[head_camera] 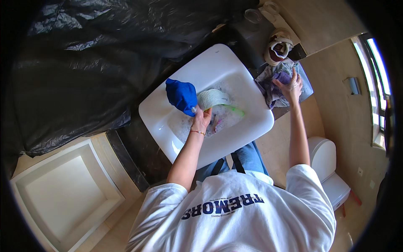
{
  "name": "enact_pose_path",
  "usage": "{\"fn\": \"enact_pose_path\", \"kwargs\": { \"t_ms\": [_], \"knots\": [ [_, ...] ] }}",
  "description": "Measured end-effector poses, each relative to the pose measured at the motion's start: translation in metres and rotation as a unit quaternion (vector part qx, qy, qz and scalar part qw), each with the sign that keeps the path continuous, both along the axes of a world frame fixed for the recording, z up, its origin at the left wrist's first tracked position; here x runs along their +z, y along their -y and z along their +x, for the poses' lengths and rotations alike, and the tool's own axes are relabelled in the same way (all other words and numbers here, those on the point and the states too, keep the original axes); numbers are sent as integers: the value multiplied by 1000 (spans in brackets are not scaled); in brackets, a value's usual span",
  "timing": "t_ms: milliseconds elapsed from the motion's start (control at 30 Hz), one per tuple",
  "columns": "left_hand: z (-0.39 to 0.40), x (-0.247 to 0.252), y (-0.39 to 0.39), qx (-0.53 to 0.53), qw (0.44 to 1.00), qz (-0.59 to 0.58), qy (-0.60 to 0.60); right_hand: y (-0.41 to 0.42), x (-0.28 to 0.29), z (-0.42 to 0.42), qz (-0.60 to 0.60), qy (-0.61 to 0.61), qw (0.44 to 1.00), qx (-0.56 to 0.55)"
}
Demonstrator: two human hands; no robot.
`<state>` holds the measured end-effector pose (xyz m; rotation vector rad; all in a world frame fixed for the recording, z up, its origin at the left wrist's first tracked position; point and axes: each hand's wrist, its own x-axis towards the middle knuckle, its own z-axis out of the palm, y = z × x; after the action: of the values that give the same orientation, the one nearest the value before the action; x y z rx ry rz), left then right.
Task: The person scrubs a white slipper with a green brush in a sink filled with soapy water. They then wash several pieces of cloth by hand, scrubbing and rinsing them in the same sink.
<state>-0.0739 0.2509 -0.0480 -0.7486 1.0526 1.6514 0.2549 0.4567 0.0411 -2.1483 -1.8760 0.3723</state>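
My left hand (202, 117) is over the white ceramic sink (207, 154), gripping a blue cloth cap (181, 96). A pale textured insole (214, 99) lies against its fingers above the foamy water (217, 121); whether the fingers also pinch it is hard to tell. Something bright green and something pink show in the suds. My right hand (292, 86) reaches past the sink's right side, fingers spread, on or just above a purple cloth (282, 77). That cloth rests on a heap of wet grey and purple cloths (270, 88).
Beyond the cloth heap stands a beige shoe (278, 48) on the dark counter, near a clear glass or jar (252, 15). Black plastic sheeting (85, 69) hangs at the left above a white recessed basin (63, 189). A white toilet (324, 157) stands at the right.
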Motion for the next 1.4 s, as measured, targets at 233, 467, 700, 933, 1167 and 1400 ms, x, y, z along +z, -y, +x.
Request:
{"fn": "enact_pose_path", "kwargs": {
  "t_ms": [233, 467, 700, 933, 1167, 1400],
  "knots": [
    [-2, -10, 9, 16, 1000, 26, 4, -73, -82, 68, -239, -73, 968, 18],
    [-14, -21, 16, 58, 995, 54, 66, -27, -88, 62, -156, -273, 949, -31],
    [-14, -5, 22, 12, 999, 33, -27, 18, -30, 97, -285, -671, 676, -110],
    [-15, -19, 45, 30, 1000, 3, -2, 73, 61, 60, -320, -741, 587, -61],
    [-22, 1, 71, 31, 990, 86, -106, 139, 44, -69, -441, -718, 538, 29],
    [-75, -15, 136, 24, 985, 143, -89, 202, 11, -174, -496, -700, 512, 41]
  ]
}}
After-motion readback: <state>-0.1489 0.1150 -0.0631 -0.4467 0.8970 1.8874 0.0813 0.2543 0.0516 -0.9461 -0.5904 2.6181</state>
